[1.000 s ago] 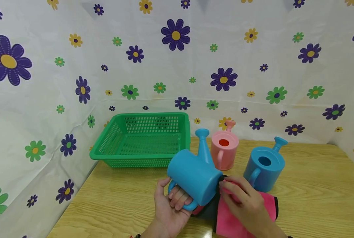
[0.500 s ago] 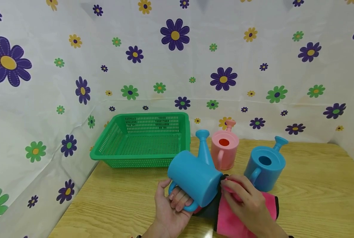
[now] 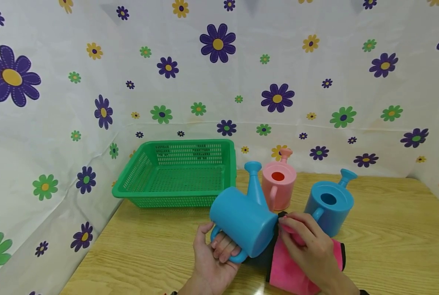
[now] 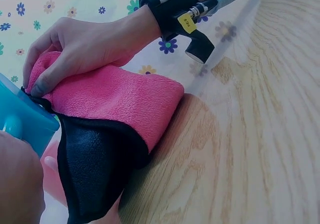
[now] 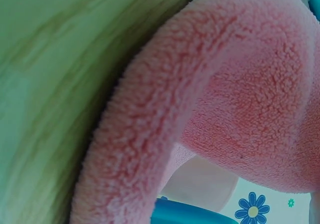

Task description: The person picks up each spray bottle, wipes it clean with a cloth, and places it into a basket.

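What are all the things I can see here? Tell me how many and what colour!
Watering cans: 3. One blue, tipped on its side, held above the table; one pink, upright behind it; one blue, upright on the right.
Cloth: 1, pink with a black edge, lying on the table and bunched against the tipped can.
Basket: 1, green, back left of the table.
Table: 1, light wood.
Flowered sheet: 1, white with purple, green and yellow flowers, behind and at the sides.
Left hand: fingers through the tipped can's handle.
Right hand: presses the cloth to the can.
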A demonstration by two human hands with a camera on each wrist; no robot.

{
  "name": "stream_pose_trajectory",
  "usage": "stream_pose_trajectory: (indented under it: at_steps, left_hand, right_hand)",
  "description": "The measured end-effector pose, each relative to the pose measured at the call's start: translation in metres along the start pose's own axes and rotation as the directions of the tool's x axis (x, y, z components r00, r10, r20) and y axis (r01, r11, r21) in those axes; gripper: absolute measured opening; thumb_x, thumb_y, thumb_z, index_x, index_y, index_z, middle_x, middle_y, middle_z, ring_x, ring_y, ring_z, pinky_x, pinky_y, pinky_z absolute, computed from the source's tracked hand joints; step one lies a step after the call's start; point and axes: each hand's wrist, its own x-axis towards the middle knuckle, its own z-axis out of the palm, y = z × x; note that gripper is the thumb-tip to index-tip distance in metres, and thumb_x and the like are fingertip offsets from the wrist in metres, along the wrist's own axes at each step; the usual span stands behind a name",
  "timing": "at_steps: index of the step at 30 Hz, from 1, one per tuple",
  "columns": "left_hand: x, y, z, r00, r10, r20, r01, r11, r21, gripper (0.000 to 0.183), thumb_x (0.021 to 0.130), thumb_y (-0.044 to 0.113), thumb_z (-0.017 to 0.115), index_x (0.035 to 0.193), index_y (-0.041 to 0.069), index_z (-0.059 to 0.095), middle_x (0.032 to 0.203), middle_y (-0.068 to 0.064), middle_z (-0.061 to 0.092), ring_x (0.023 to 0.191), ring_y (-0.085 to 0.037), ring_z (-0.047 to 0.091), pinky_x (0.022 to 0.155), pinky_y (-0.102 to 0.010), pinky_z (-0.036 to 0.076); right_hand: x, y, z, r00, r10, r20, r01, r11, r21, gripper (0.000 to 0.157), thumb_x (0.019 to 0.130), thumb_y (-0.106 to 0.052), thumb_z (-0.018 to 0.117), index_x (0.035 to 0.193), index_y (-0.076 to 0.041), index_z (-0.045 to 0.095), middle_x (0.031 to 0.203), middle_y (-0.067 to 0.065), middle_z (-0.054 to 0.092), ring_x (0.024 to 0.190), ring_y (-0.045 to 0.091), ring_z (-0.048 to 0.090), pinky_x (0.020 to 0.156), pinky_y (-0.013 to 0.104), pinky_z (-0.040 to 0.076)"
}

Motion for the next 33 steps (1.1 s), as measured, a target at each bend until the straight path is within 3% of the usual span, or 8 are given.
stream_pose_trajectory:
  at_steps: [8,15,23,33]
  left_hand:
    - [0.0,0.0,0.0,1.0,0.017,-0.014,-0.017,1.0,-0.018,0.042,0.086,0.036,0.047,0.054,0.019,0.024,0.049,0.007,0.019,0.044,-0.01,0.019,0.048,-0.023,0.029]
    - [0.0,0.001,0.003,0.999,0.038,-0.032,-0.039,0.999,-0.038,0.041,0.084,0.035,0.049,0.056,0.019,0.024,0.05,0.007,0.019,0.045,-0.011,0.019,0.051,-0.025,0.035]
    - [-0.001,0.004,0.006,0.999,0.031,-0.027,-0.033,0.996,-0.08,0.04,0.083,0.034,0.05,0.056,0.02,0.024,0.05,0.008,0.019,0.045,-0.009,0.018,0.05,-0.025,0.032]
    - [0.0,0.006,0.008,0.999,0.036,-0.011,-0.037,0.996,-0.081,0.041,0.083,0.036,0.05,0.056,0.02,0.024,0.05,0.008,0.019,0.045,-0.009,0.017,0.05,-0.024,0.032]
  right_hand:
    - [-0.001,-0.001,0.001,1.0,0.013,0.014,-0.013,0.999,0.033,0.039,0.095,-0.036,0.059,0.096,0.0,0.073,0.094,0.014,0.069,0.082,0.022,0.065,0.094,0.01,0.044]
    - [-0.002,-0.007,0.005,0.997,-0.047,0.055,0.041,0.993,0.113,0.034,0.095,-0.031,0.059,0.094,0.001,0.071,0.092,0.013,0.066,0.082,0.021,0.064,0.088,0.013,0.051]
    - [-0.007,-0.012,0.007,0.99,-0.053,0.13,0.035,0.99,0.139,0.033,0.094,-0.035,0.061,0.096,-0.004,0.072,0.095,0.009,0.066,0.085,0.019,0.064,0.081,0.019,0.057]
    - [-0.005,-0.018,0.01,0.97,-0.151,0.191,0.101,0.964,0.247,0.027,0.09,-0.03,0.068,0.095,-0.004,0.071,0.094,0.008,0.066,0.085,0.018,0.064,0.076,0.025,0.06]
